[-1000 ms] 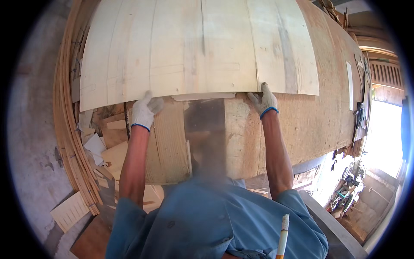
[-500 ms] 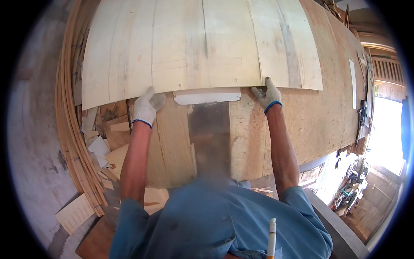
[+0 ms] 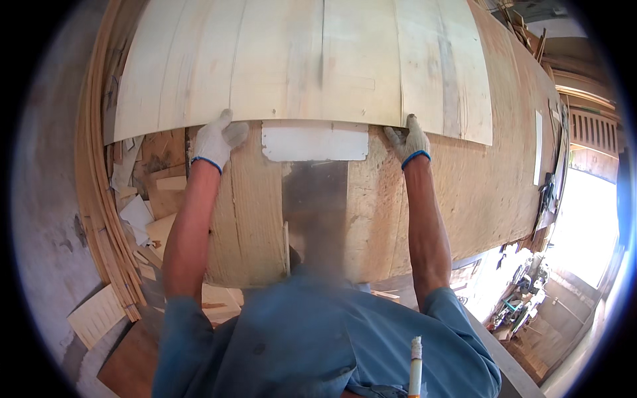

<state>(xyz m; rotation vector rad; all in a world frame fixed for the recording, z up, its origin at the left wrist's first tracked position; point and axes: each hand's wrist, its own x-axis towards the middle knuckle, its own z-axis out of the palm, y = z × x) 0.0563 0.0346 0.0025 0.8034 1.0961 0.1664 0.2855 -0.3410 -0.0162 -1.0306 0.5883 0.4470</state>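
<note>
A broad, pale plywood sheet [image 3: 358, 60] with dark lengthwise streaks lies across the far part of the wooden worktable [image 3: 478, 192]. My left hand [image 3: 220, 139], in a whitish knit glove with a blue cuff, grips its near edge left of the middle, thumb apart. On the same edge, right of the middle, my gloved right hand [image 3: 410, 139] has its thumb and fingers closed. Fingers under the sheet are hidden. Between the hands, a white rectangular plate [image 3: 315, 142] shows on the table, partly covered by the sheet. A dark grey strip [image 3: 318, 192] runs from it toward me.
Long thin wood strips [image 3: 99, 199] stand bundled along the left side. Wood offcuts [image 3: 162, 182] are heaped between them and the table. Cluttered machine parts [image 3: 521, 295] sit low at the right, below a bright opening [image 3: 590, 205]. A cigarette [image 3: 415, 365] juts up near my chest.
The sheet's near edge has moved away from me, with both hands on it. More of the white plate is uncovered. The whole view has shifted slightly.
</note>
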